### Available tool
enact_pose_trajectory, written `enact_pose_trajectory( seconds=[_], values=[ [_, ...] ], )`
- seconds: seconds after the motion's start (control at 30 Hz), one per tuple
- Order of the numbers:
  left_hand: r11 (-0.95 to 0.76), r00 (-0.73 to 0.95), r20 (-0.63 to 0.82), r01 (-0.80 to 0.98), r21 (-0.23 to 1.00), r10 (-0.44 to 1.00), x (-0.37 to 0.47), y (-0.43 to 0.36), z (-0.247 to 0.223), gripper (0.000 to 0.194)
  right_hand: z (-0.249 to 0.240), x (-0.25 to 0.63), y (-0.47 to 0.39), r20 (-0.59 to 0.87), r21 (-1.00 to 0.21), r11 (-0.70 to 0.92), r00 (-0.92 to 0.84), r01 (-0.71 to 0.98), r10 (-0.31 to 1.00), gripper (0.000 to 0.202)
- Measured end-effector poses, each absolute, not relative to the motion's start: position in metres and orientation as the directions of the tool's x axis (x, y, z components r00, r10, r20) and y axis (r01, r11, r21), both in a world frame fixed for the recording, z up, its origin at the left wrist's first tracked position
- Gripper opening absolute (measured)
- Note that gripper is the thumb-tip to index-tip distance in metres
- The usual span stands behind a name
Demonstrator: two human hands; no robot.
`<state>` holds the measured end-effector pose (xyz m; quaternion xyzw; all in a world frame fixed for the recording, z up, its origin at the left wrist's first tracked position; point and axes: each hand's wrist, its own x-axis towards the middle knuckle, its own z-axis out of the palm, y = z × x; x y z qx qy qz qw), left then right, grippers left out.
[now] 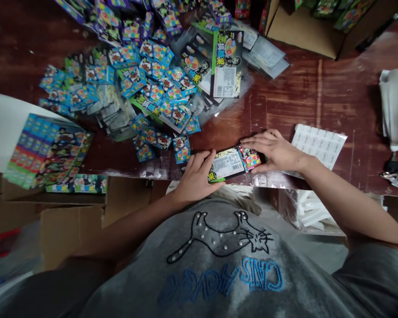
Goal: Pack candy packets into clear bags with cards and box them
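Note:
A flat black-and-green printed packet [227,163] with a white barcode label lies at the table's near edge. At its right end shows a small red printed box [251,159]; whether it sits inside the packet or against its mouth I cannot tell. My left hand [197,176] is closed on the packet's left end, thumb along the near edge and fingers over the far side. My right hand [278,152] grips the red box between thumb and fingers. Just left of my left hand is a small blue box [181,149]. A sheet of white stickers [318,143] lies beyond my right wrist.
Blue boxes [152,68] and purple boxes [109,20] are heaped at the back left. Flat printed bags [227,64] lie behind my hands. Cardboard cartons stand back right [305,35] and below left [66,234]. Stacked multicoloured packs [46,150], white papers [396,108] and keys [396,170] flank the table.

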<state>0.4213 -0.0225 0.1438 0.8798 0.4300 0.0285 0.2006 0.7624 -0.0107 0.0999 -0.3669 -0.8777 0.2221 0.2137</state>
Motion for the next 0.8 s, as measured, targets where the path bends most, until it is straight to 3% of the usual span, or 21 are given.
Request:
enact_pose_trajectory(
  seconds=[0.2, 0.53, 0.7, 0.8],
  values=[
    [-0.529, 0.609, -0.094, 0.747, 0.403, 0.787, 0.424, -0.024, 0.145, 0.104, 0.102, 0.767, -0.023, 0.291, -0.552, 0.567, -0.496, 0.611, 0.818, 0.092],
    [-0.521, 0.602, -0.111, 0.757, 0.393, 0.791, 0.43, -0.025, 0.144, 0.104, 0.095, 0.757, -0.025, 0.288, -0.577, 0.66, -0.637, 0.481, 0.716, 0.092],
    [-0.539, 0.616, -0.101, 0.747, 0.39, 0.781, 0.434, -0.024, 0.143, 0.106, 0.103, 0.754, -0.035, 0.243, -0.586, 0.652, -0.663, 0.481, 0.708, 0.075],
    [-0.551, 0.629, -0.102, 0.739, 0.388, 0.771, 0.436, -0.023, 0.143, 0.105, 0.108, 0.756, -0.033, 0.235, -0.617, 0.64, -0.669, 0.457, 0.705, 0.099]
  ],
)
